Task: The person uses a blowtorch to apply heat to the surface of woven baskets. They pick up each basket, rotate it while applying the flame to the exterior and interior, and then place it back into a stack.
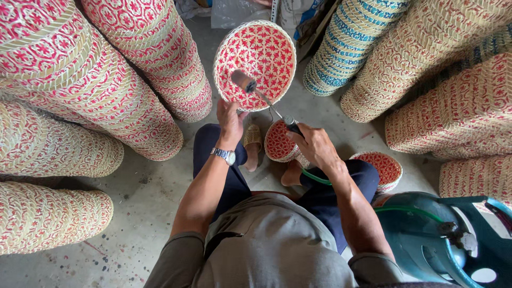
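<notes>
Torch work: right hand [314, 144] wraps the gas torch [266, 98] handle, nozzle just above the red-and-cream woven basket [256, 61]. Left hand [230, 120] pinches the basket's lower rim, tilting it up. Best kept sweeping, nozzle off the weave, fingers clear.

Three loose round woven baskets with red-and-cream patterns show: one large [255, 64] held up, two smaller [279, 142] [385, 168] on the floor. About ten tall stacks of woven baskets [154, 48] stand around; one is blue-and-cream [349, 40]. One metal torch [264, 98], one green gas cylinder [426, 240], one wristwatch [224, 155].
</notes>
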